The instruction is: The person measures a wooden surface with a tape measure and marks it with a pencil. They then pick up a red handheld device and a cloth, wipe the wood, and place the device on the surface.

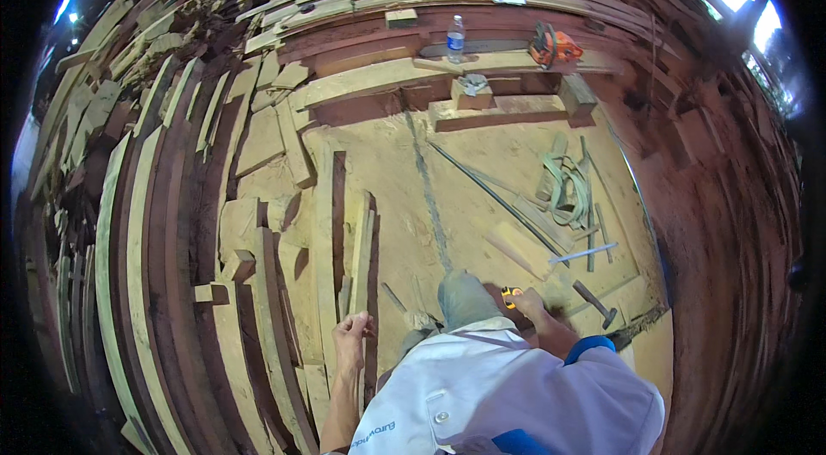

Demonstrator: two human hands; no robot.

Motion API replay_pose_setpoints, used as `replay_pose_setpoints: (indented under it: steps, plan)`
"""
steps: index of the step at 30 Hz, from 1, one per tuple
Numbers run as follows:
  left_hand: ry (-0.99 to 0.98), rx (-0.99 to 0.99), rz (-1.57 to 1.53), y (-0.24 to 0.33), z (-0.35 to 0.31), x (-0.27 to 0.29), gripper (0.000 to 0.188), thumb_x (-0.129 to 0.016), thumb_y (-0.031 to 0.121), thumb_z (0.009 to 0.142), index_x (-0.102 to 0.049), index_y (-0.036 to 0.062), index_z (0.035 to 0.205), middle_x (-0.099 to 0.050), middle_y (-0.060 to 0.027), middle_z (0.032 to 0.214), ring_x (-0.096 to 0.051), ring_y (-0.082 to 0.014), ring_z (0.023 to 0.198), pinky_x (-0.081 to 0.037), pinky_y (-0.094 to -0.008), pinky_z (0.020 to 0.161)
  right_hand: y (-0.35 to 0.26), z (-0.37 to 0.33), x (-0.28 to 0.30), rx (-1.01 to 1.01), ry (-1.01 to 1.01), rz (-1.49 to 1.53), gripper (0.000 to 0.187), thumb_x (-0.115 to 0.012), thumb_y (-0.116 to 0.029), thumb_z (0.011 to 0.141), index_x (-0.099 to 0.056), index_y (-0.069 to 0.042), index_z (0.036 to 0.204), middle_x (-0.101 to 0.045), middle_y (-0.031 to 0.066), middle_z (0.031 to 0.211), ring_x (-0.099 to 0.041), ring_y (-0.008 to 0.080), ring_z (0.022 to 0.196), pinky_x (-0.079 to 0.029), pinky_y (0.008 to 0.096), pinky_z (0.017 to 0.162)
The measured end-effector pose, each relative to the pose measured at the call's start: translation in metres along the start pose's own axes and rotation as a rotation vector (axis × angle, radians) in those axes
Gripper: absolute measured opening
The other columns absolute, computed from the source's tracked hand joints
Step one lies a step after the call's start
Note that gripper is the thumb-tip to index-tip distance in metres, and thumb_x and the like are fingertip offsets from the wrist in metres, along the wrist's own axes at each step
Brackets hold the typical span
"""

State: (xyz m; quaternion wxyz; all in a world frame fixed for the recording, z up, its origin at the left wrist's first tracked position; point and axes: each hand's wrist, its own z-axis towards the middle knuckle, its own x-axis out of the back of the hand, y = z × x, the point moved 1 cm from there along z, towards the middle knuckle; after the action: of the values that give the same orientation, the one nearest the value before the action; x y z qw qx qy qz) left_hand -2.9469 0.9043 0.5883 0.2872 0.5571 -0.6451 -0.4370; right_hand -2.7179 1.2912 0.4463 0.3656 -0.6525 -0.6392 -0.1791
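Closed around a yellow tape measure point(512, 294), the right hand point(532, 303) rests at five o'clock on the sawdust floor point(482, 171). At six o'clock, the left hand point(351, 336), fingers curled, touches an upright plank point(361, 248).

Daylight glare top corners; warm even light on sawdust floor point(482, 188); soft shadows; heavy fisheye bending, dark rim.

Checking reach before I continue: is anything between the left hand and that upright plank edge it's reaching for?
Nothing visible. The left hand is already at the plank's edge, fingers against it, with no object between them.
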Motion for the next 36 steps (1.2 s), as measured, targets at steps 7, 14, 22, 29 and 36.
replay_pose_setpoints:
  steps: [7, 14, 22, 29, 36]
  plan:
    - [0.187, 0.051, -0.186, 0.011, 0.073, 0.042, 0.025, -0.060, 0.023, 0.091, -0.060, 0.0022, 0.077, -0.059, -0.0066, 0.068, -0.058, -0.0159, 0.059, -0.049, -0.0296, 0.054, -0.244, 0.075, -0.011, 0.306, -0.040, -0.198, 0.076, -0.077, -0.054, 0.062, -0.061, 0.010, 0.102, -0.065, 0.0272, 0.099, -0.064, 0.0357, 0.096, -0.052, 0.0391, 0.080]
    - [0.608, 0.221, -0.209, 0.028, 0.174, 0.024, 0.034, -0.054, 0.034, 0.095, -0.059, 0.0040, 0.080, -0.059, -0.0070, 0.068, -0.059, -0.0179, 0.060, -0.050, -0.0314, 0.054, -0.464, 0.222, -0.059, 0.507, -0.149, -0.384, 0.068, -0.074, -0.053, 0.062, -0.064, 0.002, 0.101, -0.066, 0.0235, 0.101, -0.065, 0.0326, 0.096, -0.052, 0.0395, 0.080]
    - [0.662, 0.282, -0.277, 0.111, 0.249, -0.038, 0.031, -0.057, 0.033, 0.094, -0.060, 0.0021, 0.092, -0.062, -0.0066, 0.082, -0.059, -0.0150, 0.070, -0.050, -0.0292, 0.061, -0.702, 0.306, -0.007, 0.671, -0.251, -0.430, 0.059, -0.073, -0.059, 0.061, -0.069, -0.015, 0.101, -0.067, 0.0198, 0.100, -0.064, 0.0355, 0.097, -0.051, 0.0434, 0.081]
    - [0.362, 0.287, -0.029, 0.187, 0.285, -0.084, 0.040, -0.057, 0.037, 0.094, -0.062, -0.0006, 0.105, -0.062, -0.0037, 0.087, -0.057, -0.0136, 0.074, -0.047, -0.0284, 0.071, -0.783, 0.346, 0.077, 0.742, 0.000, -0.001, 0.058, -0.075, -0.054, 0.064, -0.069, 0.000, 0.085, -0.067, 0.0226, 0.085, -0.067, 0.0317, 0.081, -0.050, 0.0417, 0.070]
    - [-0.054, 0.336, 0.103, 0.250, 0.335, -0.134, 0.042, -0.055, 0.039, 0.094, -0.061, -0.0004, 0.107, -0.062, -0.0045, 0.090, -0.057, -0.0144, 0.077, -0.047, -0.0291, 0.072, -0.841, 0.385, 0.190, 0.721, 0.157, 0.304, 0.043, -0.077, -0.043, 0.070, -0.061, -0.005, 0.059, -0.055, 0.0023, 0.055, -0.050, 0.0108, 0.051, -0.040, 0.0320, 0.051]
